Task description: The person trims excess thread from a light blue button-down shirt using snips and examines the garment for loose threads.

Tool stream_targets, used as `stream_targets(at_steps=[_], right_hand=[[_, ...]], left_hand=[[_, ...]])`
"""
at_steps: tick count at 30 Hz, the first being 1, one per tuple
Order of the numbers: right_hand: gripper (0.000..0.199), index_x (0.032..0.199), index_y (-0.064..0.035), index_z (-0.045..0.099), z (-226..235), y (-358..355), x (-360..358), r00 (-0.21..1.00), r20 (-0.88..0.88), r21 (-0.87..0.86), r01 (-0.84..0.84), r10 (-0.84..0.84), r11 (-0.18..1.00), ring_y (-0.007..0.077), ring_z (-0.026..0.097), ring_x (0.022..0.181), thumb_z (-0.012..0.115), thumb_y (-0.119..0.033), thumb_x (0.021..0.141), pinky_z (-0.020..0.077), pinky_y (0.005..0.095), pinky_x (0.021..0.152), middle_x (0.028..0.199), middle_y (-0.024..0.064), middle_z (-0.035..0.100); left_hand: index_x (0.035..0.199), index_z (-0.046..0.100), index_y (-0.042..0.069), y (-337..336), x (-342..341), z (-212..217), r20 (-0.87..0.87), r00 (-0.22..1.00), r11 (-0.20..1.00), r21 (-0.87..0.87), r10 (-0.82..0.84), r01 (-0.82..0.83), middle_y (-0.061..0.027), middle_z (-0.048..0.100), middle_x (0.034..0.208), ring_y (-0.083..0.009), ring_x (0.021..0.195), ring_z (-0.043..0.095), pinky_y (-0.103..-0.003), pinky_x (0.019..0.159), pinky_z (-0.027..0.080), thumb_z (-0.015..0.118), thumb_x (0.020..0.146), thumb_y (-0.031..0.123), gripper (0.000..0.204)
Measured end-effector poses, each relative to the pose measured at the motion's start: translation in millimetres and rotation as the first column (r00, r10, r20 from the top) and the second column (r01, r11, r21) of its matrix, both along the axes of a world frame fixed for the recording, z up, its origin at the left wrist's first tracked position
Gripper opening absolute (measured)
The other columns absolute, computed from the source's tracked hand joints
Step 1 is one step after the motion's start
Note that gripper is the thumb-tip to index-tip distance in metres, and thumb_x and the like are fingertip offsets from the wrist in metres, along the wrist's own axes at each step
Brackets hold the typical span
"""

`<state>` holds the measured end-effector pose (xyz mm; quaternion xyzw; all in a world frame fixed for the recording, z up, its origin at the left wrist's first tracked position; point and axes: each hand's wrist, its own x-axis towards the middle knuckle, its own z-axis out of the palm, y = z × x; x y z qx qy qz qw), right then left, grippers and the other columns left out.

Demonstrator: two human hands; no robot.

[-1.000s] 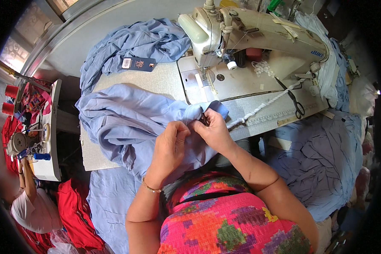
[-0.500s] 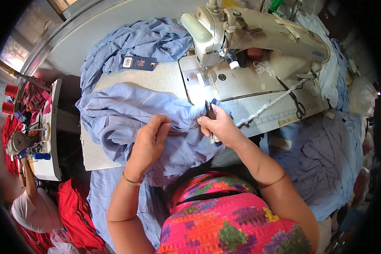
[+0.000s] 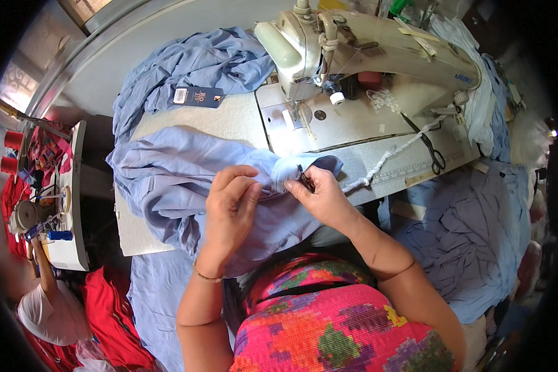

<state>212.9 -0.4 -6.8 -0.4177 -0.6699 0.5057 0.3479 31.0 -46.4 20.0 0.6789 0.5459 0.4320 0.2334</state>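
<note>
A light blue garment (image 3: 167,161) lies bunched across the near part of the sewing table. My right hand (image 3: 330,199) is closed round small dark thread snips (image 3: 305,181), partly hidden by the fingers, against a gathered fold of the cloth. A white twisted cord (image 3: 384,162) runs from the machine's right side to beside this hand. Over the garment, left of that fold, my left hand (image 3: 230,204) has its fingers curled in toward the thumb. Whatever they may pinch is too small to make out.
Behind the cloth stands a sewing machine (image 3: 378,49), its needle area lit. Black-handled scissors (image 3: 437,160) lie on the table's right. Another blue garment with a dark tag (image 3: 204,97) lies at the back left. More blue cloth (image 3: 459,229) is heaped at right. A co-worker (image 3: 53,310) sits far left.
The snips have tilted down into the fold and my fingers cover more of them. My left hand has shifted right, its fingers turning toward the fold. The view has shifted slightly.
</note>
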Motion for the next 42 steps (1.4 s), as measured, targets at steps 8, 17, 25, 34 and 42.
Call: stream_targets(at_steps=[8,17,25,34,42], right_hand=[[0.014,0.090,0.0050,0.057,7.5,-3.7,2.1,0.989,-0.026,0.032,-0.142,0.143,0.989,0.0188,0.057,0.063,0.059,-0.003,0.078,0.0444,0.0325,0.061,0.071,0.0199,0.059],[0.013,0.094,0.0002,0.058,2.4,-4.2,14.5,0.986,-0.104,-0.231,-0.153,0.132,0.961,0.0030,0.050,0.073,0.061,-0.009,0.085,0.0435,0.0210,0.066,0.082,-0.0023,0.058],[0.028,0.107,0.0064,0.054,26.5,-7.1,1.1,0.891,-0.448,-0.212,-0.182,0.069,0.960,0.0087,0.055,0.079,0.062,-0.008,0.084,0.0463,0.0243,0.073,0.085,0.0002,0.060],[0.044,0.116,-0.0084,0.053,10.6,71.3,81.3,0.594,0.701,0.483,0.012,-0.395,0.876,0.0320,0.054,0.101,0.060,-0.035,0.082,0.0426,0.0414,0.086,0.113,0.0137,0.054],[0.053,0.126,-0.0049,0.045,33.5,29.5,2.8,0.975,0.213,0.480,-0.156,0.058,0.863,0.0317,0.047,0.113,0.062,-0.014,0.076,0.0352,0.0385,0.097,0.122,0.0161,0.050]], left_hand=[[0.079,0.051,0.001,-2.0,4.7,6.4,0.303,0.879,0.868,-0.226,-0.368,0.441,-0.0075,0.055,0.086,-0.0169,0.076,0.051,-0.029,0.065,0.043,0.059,0.079,0.008,0.011],[0.080,0.047,0.000,41.8,-54.2,19.4,-0.441,0.878,0.952,0.304,0.185,-0.048,-0.0141,0.048,0.075,-0.0323,0.072,0.047,-0.039,0.065,0.041,0.057,0.073,0.000,0.013],[0.120,0.047,-0.002,-7.8,12.0,-14.3,-0.279,0.960,0.988,0.144,-0.018,0.060,-0.0165,0.059,0.091,-0.0276,0.081,0.057,-0.035,0.074,0.046,0.065,0.073,0.004,0.051],[0.085,0.060,-0.002,27.3,-12.6,-21.4,0.602,0.771,0.920,-0.388,0.207,0.056,0.0057,0.054,0.071,-0.0018,0.066,0.044,-0.019,0.056,0.038,0.048,0.095,0.022,0.028],[0.084,0.061,-0.002,34.2,-4.5,-4.6,0.342,0.932,0.956,-0.294,0.119,-0.014,0.0050,0.055,0.067,-0.0037,0.061,0.043,-0.023,0.051,0.037,0.056,0.090,0.021,0.025]])
